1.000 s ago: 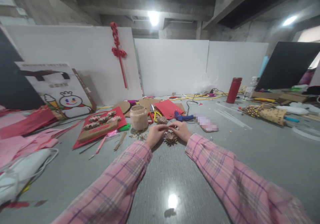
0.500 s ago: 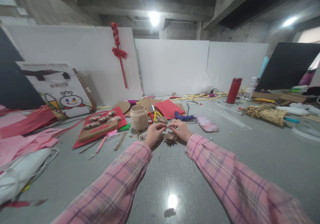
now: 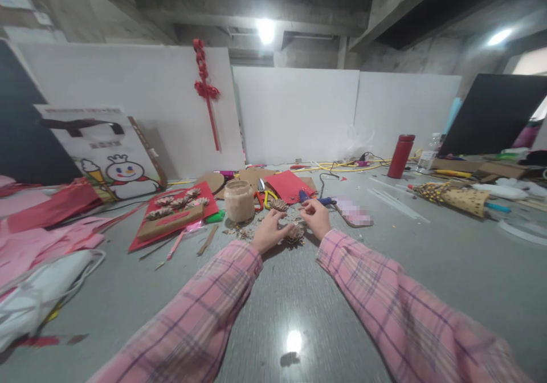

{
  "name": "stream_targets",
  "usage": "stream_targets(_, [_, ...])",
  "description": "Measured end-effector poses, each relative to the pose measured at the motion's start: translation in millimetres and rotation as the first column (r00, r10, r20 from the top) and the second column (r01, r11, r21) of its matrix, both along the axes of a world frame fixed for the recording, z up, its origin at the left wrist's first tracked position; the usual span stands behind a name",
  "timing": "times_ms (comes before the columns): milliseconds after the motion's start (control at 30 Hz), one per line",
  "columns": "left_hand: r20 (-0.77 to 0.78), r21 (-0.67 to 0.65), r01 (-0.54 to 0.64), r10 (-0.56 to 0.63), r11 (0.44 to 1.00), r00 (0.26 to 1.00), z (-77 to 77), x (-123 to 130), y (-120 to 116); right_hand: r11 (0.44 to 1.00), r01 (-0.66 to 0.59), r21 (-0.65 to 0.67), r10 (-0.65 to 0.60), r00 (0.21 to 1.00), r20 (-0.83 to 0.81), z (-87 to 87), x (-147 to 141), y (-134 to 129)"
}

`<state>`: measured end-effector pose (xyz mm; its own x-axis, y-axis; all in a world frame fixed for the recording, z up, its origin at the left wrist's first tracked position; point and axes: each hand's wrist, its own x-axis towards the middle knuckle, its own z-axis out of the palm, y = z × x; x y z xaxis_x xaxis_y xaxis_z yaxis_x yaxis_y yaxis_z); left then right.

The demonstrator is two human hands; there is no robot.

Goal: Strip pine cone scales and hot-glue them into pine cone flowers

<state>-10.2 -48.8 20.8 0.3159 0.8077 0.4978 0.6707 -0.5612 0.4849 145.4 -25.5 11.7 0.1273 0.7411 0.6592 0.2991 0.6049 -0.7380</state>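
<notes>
You are holding your left hand (image 3: 269, 232) open, thumb and fingers parted, its thumb reaching to the near pinecone flower (image 3: 294, 235); whether it is touching, you cannot tell. Your right hand (image 3: 317, 219) is bringing its fingertips close together just above that flower's right side, and whether they are pinching anything small is unclear. The flower is sitting on the gray table (image 3: 273, 303) between your hands. Beyond them, a second pinecone flower (image 3: 278, 205) is lying near the tan jar (image 3: 239, 202), and a blue tool (image 3: 327, 201) is showing behind your right hand.
</notes>
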Motion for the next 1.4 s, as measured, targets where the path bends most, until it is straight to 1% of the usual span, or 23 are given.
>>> stream_targets(33, [-0.041,-0.003,0.017,-0.017,1.000,0.999,0.6,0,-3,1.000,0.008,0.002,-0.008,1.000,0.004,-0.3,0,0])
stream_targets(100, [-0.090,-0.033,0.076,-0.078,0.997,0.993,2.1,0,-8,0.998,0.064,0.026,-0.065,0.997,0.030,-0.4,1,0])
stream_targets(167, [-0.091,-0.056,0.145,-0.150,0.988,0.984,3.7,-1,-12,0.988,0.139,0.063,-0.142,0.988,0.053,0.2,1,-2])
stream_targets(233, [-0.054,-0.067,0.190,-0.194,0.980,0.980,4.7,-3,-16,0.977,0.193,0.094,-0.200,0.977,0.073,1.2,2,-4])
stream_targets(333, [0.069,-0.128,0.216,-0.209,0.968,0.976,3.8,-5,-21,0.969,0.217,0.120,-0.230,0.967,0.107,2.7,4,-12])
stream_targets(400, [0.190,-0.170,0.226,-0.193,0.959,0.963,2.0,-7,-22,0.969,0.215,0.124,-0.230,0.965,0.127,3.3,6,-18])
stream_targets(467, [0.331,-0.179,0.227,-0.158,0.957,0.930,0.4,-8,-21,0.972,0.204,0.118,-0.220,0.964,0.151,3.1,7,-24])
stream_targets(567, [0.546,-0.192,0.227,-0.088,0.955,0.833,-0.6,-8,-16,0.977,0.184,0.105,-0.202,0.958,0.204,1.9,7,-29])
stream_targets(633, [0.651,-0.220,0.236,-0.038,0.946,0.758,-0.7,-8,-13,0.981,0.159,0.107,-0.182,0.950,0.253,0.9,7,-29])
stream_targets(700, [0.713,-0.259,0.253,0.008,0.932,0.701,-1.1,-8,-10,0.983,0.131,0.125,-0.163,0.940,0.298,0.2,7,-29])
stream_targets(767, [0.750,-0.294,0.273,0.043,0.916,0.660,-1.9,-9,-8,0.982,0.115,0.150,-0.157,0.938,0.310,-0.1,7,-29])
stream_targets(867, [0.773,-0.301,0.295,0.050,0.907,0.633,-3.4,-9,-6,0.980,0.125,0.157,-0.163,0.952,0.260,0.3,5,-31])
stream_targets(933, [0.769,-0.289,0.302,0.032,0.908,0.639,-3.8,-8,-4,0.983,0.132,0.130,-0.158,0.965,0.210,0.6,3,-32])
stream_targets(1000, [0.747,-0.283,0.289,0.021,0.915,0.664,-3.6,-6,-2,0.992,0.105,0.072,-0.114,0.985,0.126,0.5,0,-33])
stream_targets(1100, [0.682,-0.280,0.237,0.019,0.930,0.731,-3.0,-2,-1,0.999,0.008,-0.052,-0.010,0.999,-0.031,0.0,-2,-30])
stream_targets(1167, [0.630,-0.278,0.219,0.006,0.935,0.777,-3.2,-1,-1,0.993,-0.022,-0.114,0.013,0.996,-0.086,-0.3,-1,-27])
stream_targets(1300, [0.549,-0.281,0.165,0.018,0.946,0.835,-6.1,-1,-1,0.988,-0.003,-0.154,-0.011,0.995,-0.096,-0.3,1,-25])
stream_targets(1400, [0.501,-0.278,0.143,0.016,0.950,0.865,-8.3,-2,1,0.988,-0.011,-0.154,0.003,0.999,-0.049,-0.1,1,-25])
